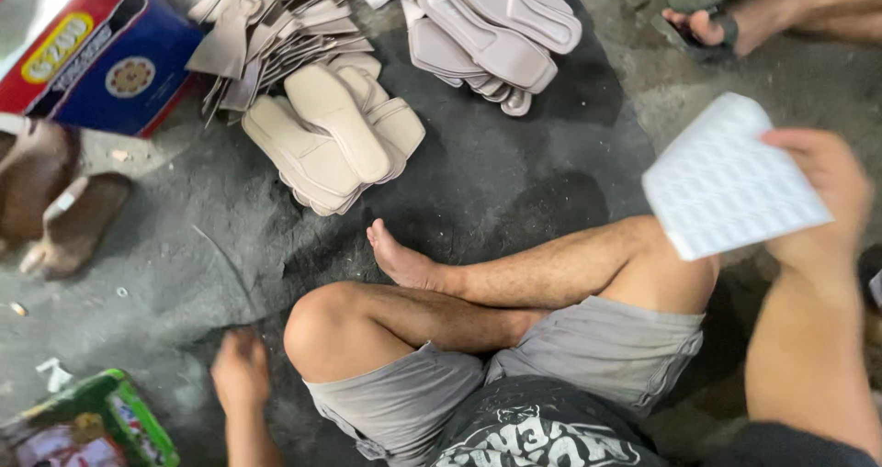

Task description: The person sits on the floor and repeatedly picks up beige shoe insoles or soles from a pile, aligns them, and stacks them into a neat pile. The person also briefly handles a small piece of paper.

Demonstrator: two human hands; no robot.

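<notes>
I sit cross-legged on a dark grey floor. My right hand is raised at the right and grips a white sole with a ridged tread pattern, held over my knee. My left hand is down low at the left, blurred, close to or resting on the floor beside my thigh; nothing shows in it. A pile of beige soles lies on the floor ahead of my bare foot, with a stack of greyish-pink soles behind it.
Thin beige cut-out pieces are heaped at the back. A red and blue carton stands far left, a green box near left. Another person's sandalled foot is at top right, another foot at left.
</notes>
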